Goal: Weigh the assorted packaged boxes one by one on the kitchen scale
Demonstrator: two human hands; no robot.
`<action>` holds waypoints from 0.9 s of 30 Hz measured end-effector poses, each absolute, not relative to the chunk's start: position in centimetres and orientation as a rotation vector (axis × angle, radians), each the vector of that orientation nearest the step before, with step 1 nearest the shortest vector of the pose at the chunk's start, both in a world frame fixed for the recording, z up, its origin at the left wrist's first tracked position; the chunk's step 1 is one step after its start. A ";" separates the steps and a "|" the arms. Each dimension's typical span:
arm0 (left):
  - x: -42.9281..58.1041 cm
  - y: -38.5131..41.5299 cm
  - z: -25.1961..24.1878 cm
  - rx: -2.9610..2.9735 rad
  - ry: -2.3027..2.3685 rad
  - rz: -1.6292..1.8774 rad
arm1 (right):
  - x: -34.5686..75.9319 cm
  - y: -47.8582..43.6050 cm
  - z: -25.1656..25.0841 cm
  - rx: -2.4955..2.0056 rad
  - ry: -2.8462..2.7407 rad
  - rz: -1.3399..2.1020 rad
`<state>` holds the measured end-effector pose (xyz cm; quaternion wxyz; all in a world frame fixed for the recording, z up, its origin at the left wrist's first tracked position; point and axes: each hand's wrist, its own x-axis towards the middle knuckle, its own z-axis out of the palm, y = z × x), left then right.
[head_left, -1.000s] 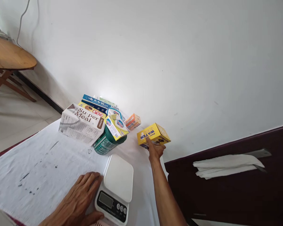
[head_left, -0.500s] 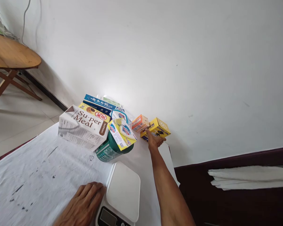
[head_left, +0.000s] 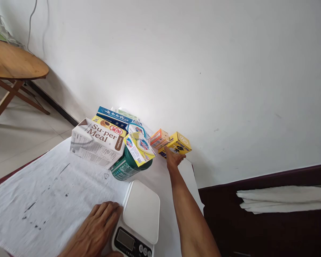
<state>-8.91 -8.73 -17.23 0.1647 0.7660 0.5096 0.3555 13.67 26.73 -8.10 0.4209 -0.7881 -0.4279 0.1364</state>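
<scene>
Forearm and wrist on the right stretch forward from the lower edge of the view, slanting slightly left toward the far edge of the table (head_left: 52, 178). There the right hand (head_left: 176, 157) closes around the near side of a yellow box (head_left: 182, 143), the thumb laid along its left part and the other fingers curled toward the lower right. The box sits near the wall (head_left: 230, 89), just beside an orange box (head_left: 159, 139); whether its base rests fully on the cloth, I cannot tell.

The left hand (head_left: 97, 223) lies low, back up, on the white cloth, its fingers side by side and the thumb set apart near the bottom edge. Its fingertips reach the left side of a white scale (head_left: 142, 210), pinching nothing visible; the palm is hidden. Between the hands stand a green tub (head_left: 123, 167), a yellow-and-white soap box (head_left: 139, 149) resting upon it, and, farther left, a Su-per Meal carton (head_left: 97, 144).
</scene>
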 end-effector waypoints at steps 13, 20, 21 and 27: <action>-9.8 -10.4 -12.5 2.066 1.434 1.002 | 7.9 14.6 -2.2 -1.502 -1.425 0.358; -10.1 -10.5 -12.0 2.054 1.399 1.037 | 1.0 8.3 1.3 -1.187 -1.948 0.406; -10.2 -10.6 -12.0 2.053 1.393 1.038 | 0.4 8.1 1.2 -1.204 -1.992 0.348; -10.2 -10.9 -11.6 2.046 1.395 1.017 | 0.1 7.0 1.7 -1.241 -1.966 0.099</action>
